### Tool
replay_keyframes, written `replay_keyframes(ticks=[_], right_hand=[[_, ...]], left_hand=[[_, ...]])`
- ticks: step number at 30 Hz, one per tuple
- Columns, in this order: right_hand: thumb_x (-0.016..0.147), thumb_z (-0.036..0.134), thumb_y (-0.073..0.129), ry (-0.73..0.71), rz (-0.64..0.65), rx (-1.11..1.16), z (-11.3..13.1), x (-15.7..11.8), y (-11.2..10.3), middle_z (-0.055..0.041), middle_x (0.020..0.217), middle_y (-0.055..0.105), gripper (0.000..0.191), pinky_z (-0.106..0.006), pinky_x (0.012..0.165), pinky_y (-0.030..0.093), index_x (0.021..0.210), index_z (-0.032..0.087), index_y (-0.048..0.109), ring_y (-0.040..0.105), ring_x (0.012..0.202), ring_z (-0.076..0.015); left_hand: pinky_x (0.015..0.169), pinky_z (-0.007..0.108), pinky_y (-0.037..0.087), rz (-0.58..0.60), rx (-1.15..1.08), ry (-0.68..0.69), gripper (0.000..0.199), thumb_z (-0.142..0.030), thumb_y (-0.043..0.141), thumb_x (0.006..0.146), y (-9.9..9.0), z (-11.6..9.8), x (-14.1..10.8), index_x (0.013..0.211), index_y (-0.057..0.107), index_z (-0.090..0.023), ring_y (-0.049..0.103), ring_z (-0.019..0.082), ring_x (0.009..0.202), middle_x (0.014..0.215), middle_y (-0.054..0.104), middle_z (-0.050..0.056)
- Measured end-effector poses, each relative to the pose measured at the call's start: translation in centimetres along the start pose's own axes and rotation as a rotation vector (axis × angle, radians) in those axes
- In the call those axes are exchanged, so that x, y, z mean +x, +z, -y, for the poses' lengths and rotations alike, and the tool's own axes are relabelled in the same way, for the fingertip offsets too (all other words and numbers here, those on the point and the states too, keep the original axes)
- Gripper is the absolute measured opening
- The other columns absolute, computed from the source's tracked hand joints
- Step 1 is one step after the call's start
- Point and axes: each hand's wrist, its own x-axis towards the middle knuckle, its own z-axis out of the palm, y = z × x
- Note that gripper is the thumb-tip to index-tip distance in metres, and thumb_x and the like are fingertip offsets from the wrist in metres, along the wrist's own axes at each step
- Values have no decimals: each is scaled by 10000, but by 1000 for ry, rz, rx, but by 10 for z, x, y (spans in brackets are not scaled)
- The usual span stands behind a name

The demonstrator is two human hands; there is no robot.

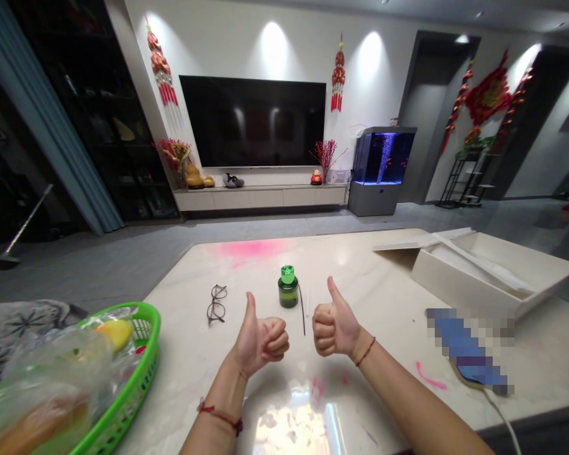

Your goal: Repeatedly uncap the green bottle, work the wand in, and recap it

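My left hand (262, 341) is raised over the table in a thumbs-up, its fingers curled into a fist with nothing in them. A matching thumbs-up comes from my right hand (334, 322), also closed and holding nothing. Beyond and between the two hands stands a small green glass bottle (288, 294) with a shiny green cap (287, 274), upright. Just right of the bottle lie a thin black stick (302, 309) and a short white stick (308, 303). Folded-out eyeglasses (217, 304) rest to the left of the bottle.
A green plastic basket (149, 354) with bagged food fills the left side. On the right are an open white box (459, 284) and a blurred-out blue object (469, 351) with a white cable (502, 417). Pink stains (251, 248) mark the pale tabletop (180, 354).
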Motion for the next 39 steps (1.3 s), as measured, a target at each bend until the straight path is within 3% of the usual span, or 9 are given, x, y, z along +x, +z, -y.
replay_keyframes(ticks=[5,7,11,15,20,25,29,34,39], right_hand=[[648,801,-87,-352,-784,-1435,4,7,-8,67,375,181,676,-207,371,176,439,231,210,145,351,-79],[733,739,-46,-541,-1103,-1814,4,11,-12,50,400,219,645,-223,412,210,463,227,240,217,379,-98],[809,547,382,-859,-1464,-2264,3,10,-21,21,540,406,398,-235,521,217,603,207,404,380,528,-121],[835,356,416,-803,-1764,-2593,12,7,-20,7,639,550,172,-236,547,237,800,222,518,470,592,-132],[832,352,439,-916,-1873,-2563,37,23,2,1,692,582,176,-232,535,268,876,212,536,506,611,-131],[785,389,501,-1109,-1825,-2580,61,46,20,-39,852,583,272,-253,618,344,965,186,518,535,732,-157],[722,431,566,-1188,-1756,-2446,76,57,16,-74,949,568,387,-277,717,383,1001,168,510,541,842,-182],[644,409,646,-1120,-1750,-2240,89,64,2,-92,981,574,474,-289,748,395,1023,161,506,543,881,-195],[706,365,589,-1132,-1619,-2149,92,66,-6,-44,883,600,319,-268,711,401,959,182,520,551,784,-160]], left_hand=[[344,189,142,37,-29,-138,780,-864,16,557,-1,5,2,404,359,-180,180,50,330,361,237,-53],[359,198,211,-125,85,-104,778,-872,69,552,-1,7,7,422,391,-177,236,61,347,376,278,-48],[420,203,295,-762,401,160,604,-780,439,542,-12,11,16,483,421,-179,303,68,392,401,308,-73],[423,206,316,-888,327,263,483,-663,479,600,-23,15,20,538,439,-185,295,62,378,412,307,-88],[428,201,339,-862,276,269,433,-599,503,620,-21,16,24,564,474,-171,334,59,385,437,373,-70],[437,202,348,-872,284,287,459,-618,491,617,-17,16,25,554,479,-164,368,66,407,452,397,-56],[449,210,351,-887,319,310,463,-627,467,626,-17,14,24,553,468,-171,371,71,418,469,404,-53],[469,220,350,-828,509,294,422,-584,503,637,-15,16,26,537,466,-175,398,85,436,489,435,-41],[641,288,437,-844,729,238,317,-479,470,717,-21,26,27,625,519,-180,558,182,674,677,591,35]])
